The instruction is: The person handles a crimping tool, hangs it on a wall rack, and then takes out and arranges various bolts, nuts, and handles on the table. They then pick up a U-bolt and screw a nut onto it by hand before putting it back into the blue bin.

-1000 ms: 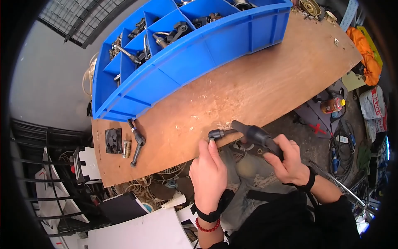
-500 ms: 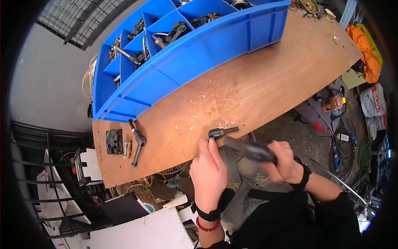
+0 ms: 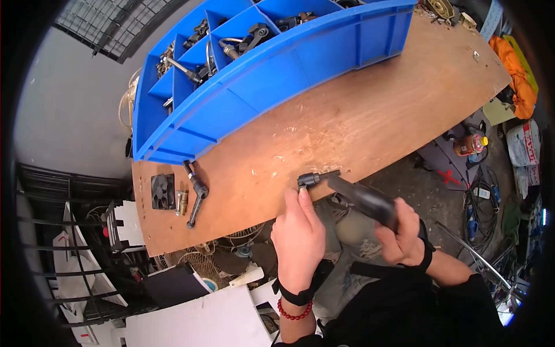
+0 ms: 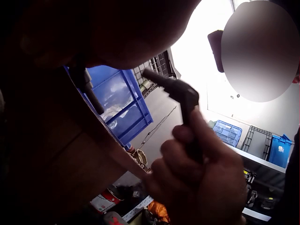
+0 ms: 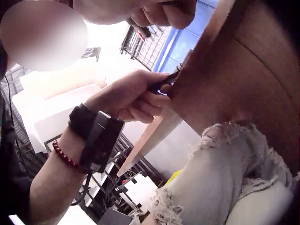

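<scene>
In the head view my left hand (image 3: pixel 299 240) pinches a black clamping lever (image 3: pixel 309 180) by its handle at the table's near edge. Its threaded stud points right. Off the edge to the right, my right hand (image 3: pixel 400 234) grips a second black clamping lever (image 3: pixel 373 203), blurred, its far end close to that stud. The left wrist view shows this second lever (image 4: pixel 180 91) bent at an angle, a stud on its head and my right hand's fingers curled round the handle. A third clamping lever (image 3: pixel 198 192) lies on the table to the left.
A blue divided bin (image 3: pixel 260 95) full of metal parts stands along the back of the wooden table (image 3: pixel 358 115). Near the table's left end lie a small black fan (image 3: pixel 163 191) and brass-coloured fittings (image 3: pixel 182 202). My knees in torn jeans (image 5: pixel 211 173) are under the edge.
My right hand first moved its lever down and away from the left one's stud, then slightly back up. My left hand keeps its hold. The head view has shifted slightly.
</scene>
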Available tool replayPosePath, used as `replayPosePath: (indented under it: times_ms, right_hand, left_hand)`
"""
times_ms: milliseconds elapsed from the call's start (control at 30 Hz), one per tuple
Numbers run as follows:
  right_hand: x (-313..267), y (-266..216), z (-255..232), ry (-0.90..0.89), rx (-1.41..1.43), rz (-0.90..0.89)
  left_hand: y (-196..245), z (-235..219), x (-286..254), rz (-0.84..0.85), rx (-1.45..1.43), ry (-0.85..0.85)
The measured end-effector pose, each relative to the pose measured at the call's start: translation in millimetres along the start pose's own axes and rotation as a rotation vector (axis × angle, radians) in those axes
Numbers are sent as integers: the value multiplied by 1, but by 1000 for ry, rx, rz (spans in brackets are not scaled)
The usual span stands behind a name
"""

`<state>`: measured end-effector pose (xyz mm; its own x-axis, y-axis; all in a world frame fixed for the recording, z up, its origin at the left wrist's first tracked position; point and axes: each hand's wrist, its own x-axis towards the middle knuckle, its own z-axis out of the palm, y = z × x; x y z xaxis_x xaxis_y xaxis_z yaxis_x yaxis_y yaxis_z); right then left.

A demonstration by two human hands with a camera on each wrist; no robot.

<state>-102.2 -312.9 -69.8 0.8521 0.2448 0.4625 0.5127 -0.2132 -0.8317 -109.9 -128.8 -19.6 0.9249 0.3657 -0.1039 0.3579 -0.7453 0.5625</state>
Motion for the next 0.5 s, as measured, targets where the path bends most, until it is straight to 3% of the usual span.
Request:
replayPosePath:
  times_ms: [67,167,200,233,300,500]
  right_hand:
    - [-9,5,2,114,-28,-181]
    - [-1,14,4,62,-27,-211]
    - [3,12,8,-2,-52,-94]
    - [5,10,10,-147,-25,182]
    - [3,6,11,-45,108,383]
    - [-7,13,4,63,102,144]
  left_hand:
    - [2,0,0,-25,-12,-19]
    - [0,1,1,-6,-24,-13]
    - [0,1,1,3,-11,-7]
    - [-1,2,1,11,2,2]
    - [-2,1,1,18,8,16]
    - [1,1,2,-6,-7,-16]
